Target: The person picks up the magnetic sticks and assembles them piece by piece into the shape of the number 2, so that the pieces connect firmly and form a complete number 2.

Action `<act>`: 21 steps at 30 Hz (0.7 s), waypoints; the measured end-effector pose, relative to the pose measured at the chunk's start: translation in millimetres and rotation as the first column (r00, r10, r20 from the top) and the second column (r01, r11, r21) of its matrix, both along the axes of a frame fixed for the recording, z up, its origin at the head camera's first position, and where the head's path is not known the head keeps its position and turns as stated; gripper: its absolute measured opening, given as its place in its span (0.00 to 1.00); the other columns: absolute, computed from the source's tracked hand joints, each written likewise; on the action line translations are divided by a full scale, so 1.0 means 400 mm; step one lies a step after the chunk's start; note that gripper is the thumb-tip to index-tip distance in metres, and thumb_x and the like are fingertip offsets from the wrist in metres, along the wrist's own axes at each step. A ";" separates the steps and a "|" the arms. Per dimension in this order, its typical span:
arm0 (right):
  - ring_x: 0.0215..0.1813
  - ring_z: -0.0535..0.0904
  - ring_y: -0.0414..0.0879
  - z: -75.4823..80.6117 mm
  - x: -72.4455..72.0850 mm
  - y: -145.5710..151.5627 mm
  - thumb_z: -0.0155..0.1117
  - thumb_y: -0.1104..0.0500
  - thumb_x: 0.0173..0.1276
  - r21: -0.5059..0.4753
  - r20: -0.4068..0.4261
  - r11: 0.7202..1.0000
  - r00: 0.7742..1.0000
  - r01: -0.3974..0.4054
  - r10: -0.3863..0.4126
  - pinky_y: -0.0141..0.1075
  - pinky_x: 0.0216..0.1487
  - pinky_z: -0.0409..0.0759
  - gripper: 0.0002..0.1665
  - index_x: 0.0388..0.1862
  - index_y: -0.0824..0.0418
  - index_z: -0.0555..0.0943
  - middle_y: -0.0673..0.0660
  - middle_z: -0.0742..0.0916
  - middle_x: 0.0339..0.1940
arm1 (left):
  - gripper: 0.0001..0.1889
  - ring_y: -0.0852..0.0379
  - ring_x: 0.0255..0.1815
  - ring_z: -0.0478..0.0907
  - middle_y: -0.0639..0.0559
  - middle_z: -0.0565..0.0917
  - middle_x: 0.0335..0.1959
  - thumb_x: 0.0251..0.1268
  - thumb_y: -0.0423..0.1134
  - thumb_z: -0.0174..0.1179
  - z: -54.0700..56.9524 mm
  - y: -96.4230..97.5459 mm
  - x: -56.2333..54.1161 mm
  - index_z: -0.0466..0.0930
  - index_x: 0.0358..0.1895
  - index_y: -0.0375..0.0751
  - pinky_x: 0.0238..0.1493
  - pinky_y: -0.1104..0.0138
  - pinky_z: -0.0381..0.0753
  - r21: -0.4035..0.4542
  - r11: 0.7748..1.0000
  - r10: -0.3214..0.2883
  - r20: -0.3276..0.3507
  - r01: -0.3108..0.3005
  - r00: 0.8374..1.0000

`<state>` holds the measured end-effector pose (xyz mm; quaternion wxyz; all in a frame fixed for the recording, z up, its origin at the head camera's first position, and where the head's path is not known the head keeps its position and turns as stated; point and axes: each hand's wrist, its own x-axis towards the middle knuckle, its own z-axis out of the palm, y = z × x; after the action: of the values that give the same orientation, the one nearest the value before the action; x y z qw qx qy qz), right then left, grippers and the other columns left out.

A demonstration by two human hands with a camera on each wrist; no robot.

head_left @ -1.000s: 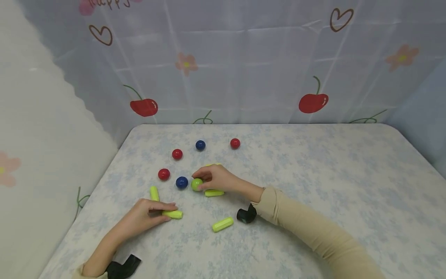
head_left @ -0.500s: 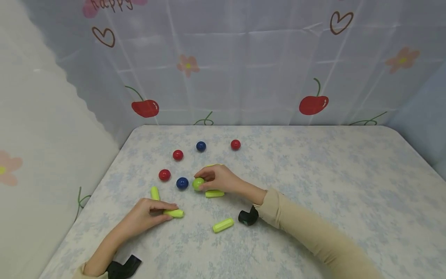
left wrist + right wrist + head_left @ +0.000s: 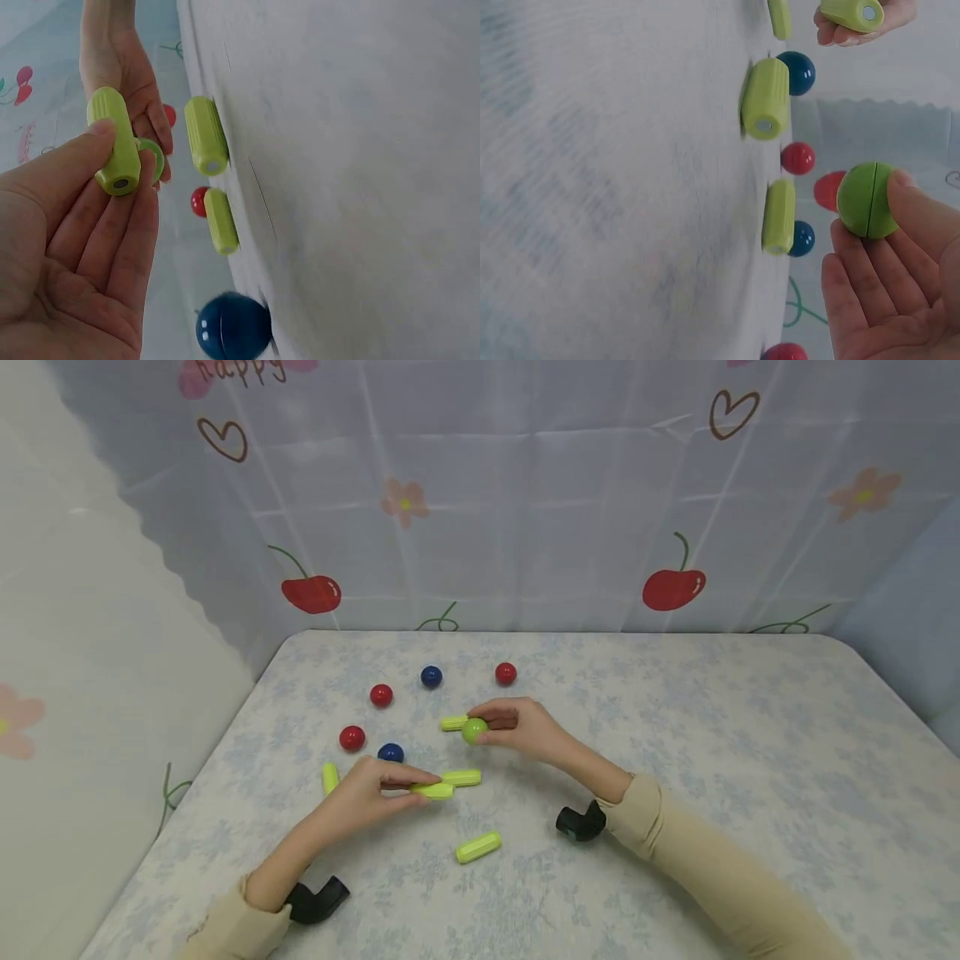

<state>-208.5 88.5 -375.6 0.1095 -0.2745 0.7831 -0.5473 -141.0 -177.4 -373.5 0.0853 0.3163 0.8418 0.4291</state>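
Observation:
In the head view my left hand (image 3: 367, 797) pinches a yellow-green ribbed rod (image 3: 435, 792) between thumb and fingertips. The left wrist view shows this held rod (image 3: 116, 142) raised off the table, a small dark disc in its end. My right hand (image 3: 532, 731) grips a glossy green ball (image 3: 473, 732), farther back and to the right. A seam runs round that ball (image 3: 868, 199) in the right wrist view, where it too is raised. Just behind the held rod lies a second rod (image 3: 463, 777). Another rod (image 3: 452, 724) shows beside the green ball.
Two more rods lie apart, one at the front (image 3: 478, 847) and one at the left (image 3: 330, 778). Red balls (image 3: 381, 696) and blue balls (image 3: 431, 677) are scattered over the back left of the patterned tabletop (image 3: 697, 718). A printed curtain (image 3: 525, 527) hangs behind.
My left hand has lifted its rod and carried it rightward. The right hand has taken the green ball from beside the near blue ball, moving it right and slightly back.

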 end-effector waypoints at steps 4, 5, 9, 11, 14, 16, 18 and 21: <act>0.52 0.79 0.49 0.002 0.001 0.058 0.67 0.64 0.61 -0.032 0.022 0.998 0.998 0.055 -0.054 0.36 0.48 0.77 0.22 0.55 0.67 0.78 0.59 0.82 0.52 | 0.13 0.62 0.44 0.80 0.54 0.84 0.43 0.57 0.32 0.65 -0.007 0.070 -0.019 0.84 0.47 0.40 0.43 0.69 0.78 0.050 0.998 -0.039 -0.003 0.039 0.999; 0.52 0.79 0.49 0.002 0.001 0.073 0.67 0.64 0.61 -0.039 0.028 0.997 0.997 0.068 -0.067 0.37 0.48 0.77 0.23 0.56 0.67 0.77 0.59 0.82 0.52 | 0.13 0.62 0.44 0.80 0.54 0.84 0.43 0.57 0.32 0.65 -0.009 0.087 -0.023 0.84 0.47 0.40 0.42 0.69 0.78 0.060 0.997 -0.042 -0.005 0.043 0.999; 0.52 0.78 0.49 0.005 0.009 0.131 0.67 0.61 0.62 -0.047 0.053 0.988 0.988 0.146 -0.143 0.38 0.48 0.77 0.23 0.56 0.65 0.78 0.58 0.82 0.52 | 0.12 0.63 0.41 0.80 0.53 0.84 0.42 0.58 0.32 0.66 -0.021 0.153 -0.036 0.84 0.46 0.39 0.41 0.71 0.78 0.090 0.996 -0.025 0.011 0.024 1.000; 0.52 0.78 0.49 0.002 0.012 0.156 0.67 0.59 0.62 -0.046 0.065 0.981 0.981 0.188 -0.185 0.38 0.48 0.77 0.23 0.56 0.64 0.78 0.58 0.81 0.53 | 0.12 0.62 0.41 0.80 0.52 0.84 0.42 0.58 0.32 0.65 -0.028 0.186 -0.045 0.84 0.46 0.38 0.40 0.71 0.78 0.095 0.995 -0.006 0.019 0.004 1.000; 0.53 0.78 0.47 -0.007 0.017 0.186 0.67 0.57 0.62 -0.050 0.083 0.969 0.968 0.243 -0.238 0.36 0.48 0.77 0.24 0.57 0.63 0.78 0.58 0.81 0.53 | 0.12 0.60 0.44 0.79 0.49 0.84 0.43 0.58 0.29 0.64 -0.039 0.228 -0.063 0.84 0.47 0.36 0.41 0.72 0.78 0.108 0.994 0.010 0.029 -0.013 1.000; 0.52 0.78 0.47 -0.014 0.020 0.200 0.67 0.58 0.63 -0.061 0.094 0.962 0.961 0.266 -0.259 0.36 0.48 0.77 0.24 0.57 0.64 0.77 0.59 0.81 0.53 | 0.13 0.60 0.46 0.79 0.48 0.83 0.45 0.59 0.27 0.62 -0.045 0.252 -0.075 0.83 0.48 0.35 0.43 0.72 0.77 0.105 0.994 0.005 0.025 -0.007 1.000; 0.51 0.79 0.46 -0.020 0.024 0.212 0.66 0.58 0.63 -0.072 0.103 0.957 0.956 0.282 -0.275 0.35 0.47 0.77 0.24 0.57 0.65 0.77 0.60 0.81 0.53 | 0.14 0.60 0.47 0.78 0.48 0.83 0.45 0.59 0.25 0.61 -0.050 0.271 -0.086 0.82 0.49 0.35 0.44 0.73 0.76 0.097 0.995 -0.020 0.008 0.020 1.000; 0.51 0.79 0.47 -0.028 0.032 0.226 0.66 0.59 0.63 -0.072 0.115 0.950 0.949 0.302 -0.293 0.35 0.47 0.77 0.24 0.57 0.66 0.77 0.61 0.81 0.53 | 0.14 0.62 0.45 0.78 0.49 0.83 0.45 0.59 0.25 0.62 -0.054 0.292 -0.099 0.83 0.49 0.36 0.44 0.73 0.76 0.057 0.996 -0.065 -0.025 0.066 0.998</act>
<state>-195.7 178.7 -386.8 0.0534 -0.1292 0.7839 -0.6049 -180.5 -60.7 -395.1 0.0805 0.3511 0.8190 0.4466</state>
